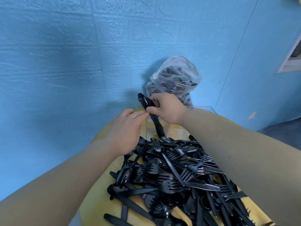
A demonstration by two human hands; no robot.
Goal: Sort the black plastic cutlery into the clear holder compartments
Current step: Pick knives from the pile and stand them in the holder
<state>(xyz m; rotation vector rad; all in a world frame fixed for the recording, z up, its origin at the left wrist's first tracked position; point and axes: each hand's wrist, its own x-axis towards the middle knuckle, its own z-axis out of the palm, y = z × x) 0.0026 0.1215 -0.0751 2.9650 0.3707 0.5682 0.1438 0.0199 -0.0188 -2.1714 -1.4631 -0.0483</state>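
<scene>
A big heap of black plastic cutlery [177, 173], forks, spoons and knives, covers the near part of the yellow table [101, 175]. Behind it stands the clear holder [172, 128], its walls hard to make out. My right hand [166, 108] grips a bundle of black spoons [147, 102] standing upright in the holder's left compartment, bowls up. My left hand [126, 128] lies with straight fingers reaching to the bundle, its fingertips touching it just under my right fingers. The handles [158, 128] show through the clear wall.
A clear plastic bag [175, 77] with more black cutlery leans against the blue brick-pattern wall behind the holder. The table's round edge falls off on the left. A framed picture [291, 56] hangs at the far right.
</scene>
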